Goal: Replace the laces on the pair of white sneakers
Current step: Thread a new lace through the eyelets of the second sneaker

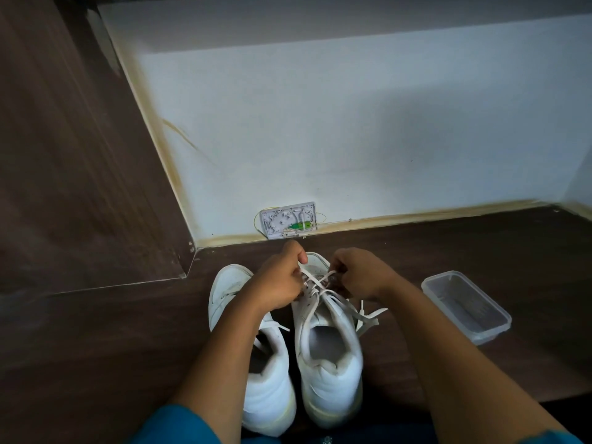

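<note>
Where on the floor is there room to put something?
Bare dark wooden floor lies left of the left white sneaker, and between the clear plastic container and the wall. Crowded: left hand, right hand, laces over the right white sneaker.

The right sneaker (326,363), white with its toe pointing away, stands under both hands. Its white lace (321,279) crisscrosses between the left hand (280,283) and the right hand (360,274), both pinching it, and the loose ends trail below the right hand. The left sneaker (229,293) stands just beside the left hand, parallel.
</note>
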